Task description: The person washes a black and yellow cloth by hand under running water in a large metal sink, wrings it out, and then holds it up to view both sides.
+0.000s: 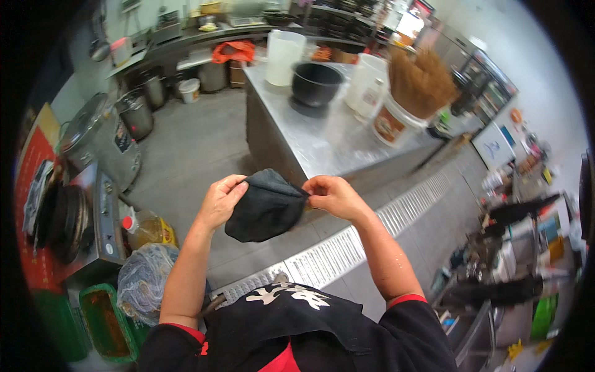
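A black cloth piece (267,209), perhaps a cap, is stretched between my two hands in front of my body. My left hand (223,200) pinches its upper left edge between thumb and fingers. On the other side, my right hand (334,196) grips the right corner, with its fingers curled in. The cloth hangs above the tiled floor, near the close corner of a stainless steel table (316,144). Its inside and underside are hidden from me. A black apron (279,321) with a white print covers my front.
On the table stand a black pot (317,83), a white plastic jug (284,58) and a bucket (395,123) of brown bundled strands. A metal drain grate (325,258) crosses the floor. At left are an oil jug (148,229), a plastic bag (146,281) and a large steel pot (100,139).
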